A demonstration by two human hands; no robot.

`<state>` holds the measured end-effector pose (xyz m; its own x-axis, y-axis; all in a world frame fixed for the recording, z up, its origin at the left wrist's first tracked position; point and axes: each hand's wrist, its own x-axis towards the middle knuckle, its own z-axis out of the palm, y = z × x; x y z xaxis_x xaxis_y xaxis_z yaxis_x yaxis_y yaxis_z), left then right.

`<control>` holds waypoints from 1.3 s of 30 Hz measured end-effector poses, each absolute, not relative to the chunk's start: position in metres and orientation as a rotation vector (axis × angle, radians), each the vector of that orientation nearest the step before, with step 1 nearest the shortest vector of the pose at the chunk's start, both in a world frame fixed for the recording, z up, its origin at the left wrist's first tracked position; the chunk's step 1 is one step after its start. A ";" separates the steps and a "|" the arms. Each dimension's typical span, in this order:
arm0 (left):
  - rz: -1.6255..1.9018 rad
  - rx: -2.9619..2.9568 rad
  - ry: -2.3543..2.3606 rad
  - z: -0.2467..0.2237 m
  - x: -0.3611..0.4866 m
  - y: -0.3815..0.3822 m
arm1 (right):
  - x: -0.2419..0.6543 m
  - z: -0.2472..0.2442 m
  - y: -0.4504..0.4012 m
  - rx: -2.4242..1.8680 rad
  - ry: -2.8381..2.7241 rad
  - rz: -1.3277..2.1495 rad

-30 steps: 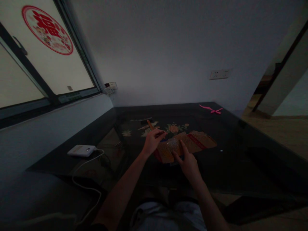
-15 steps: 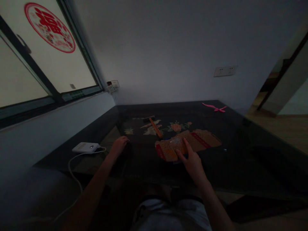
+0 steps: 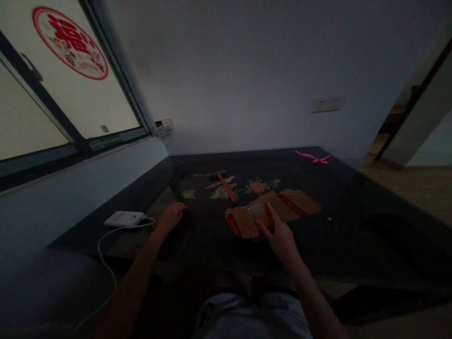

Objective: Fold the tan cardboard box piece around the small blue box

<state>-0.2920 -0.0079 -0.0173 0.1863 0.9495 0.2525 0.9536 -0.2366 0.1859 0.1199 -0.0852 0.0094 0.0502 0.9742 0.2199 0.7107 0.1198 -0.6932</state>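
Note:
My left hand (image 3: 172,216) rests on the dark tabletop with its fingers lying loosely towards the right; nothing shows in it. My right hand (image 3: 281,238) is on a brown, speckled, cardboard-like piece (image 3: 295,207) with red bands, its thumb and forefinger apart along the near side. Its other fingers are hidden. A clear, shiny patch (image 3: 256,207) shows on the piece by the fingertips. Just behind the piece lies a hammer (image 3: 228,188) with a wooden handle and a dark head.
A white power bank (image 3: 123,218) with a white cable (image 3: 102,252) lies at the table's left. A pink ribbon (image 3: 318,160) lies at the far right corner. The dark table (image 3: 212,252) has a flower pattern and meets the wall, which carries sockets (image 3: 326,104). A window stands left.
The whole view has shifted slightly. Both hands, the brown piece and the hammer keep nearly the same places on the table.

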 end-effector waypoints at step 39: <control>-0.206 -2.484 -1.940 0.058 -0.137 -0.052 | 0.070 -0.005 -0.087 -1.039 -1.699 0.701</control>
<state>-0.1370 -0.0518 0.0578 0.2372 0.9671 0.0925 0.9649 -0.2456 0.0933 0.0701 -0.0871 -0.0049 -0.1474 0.8847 0.4422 0.3150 0.4658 -0.8269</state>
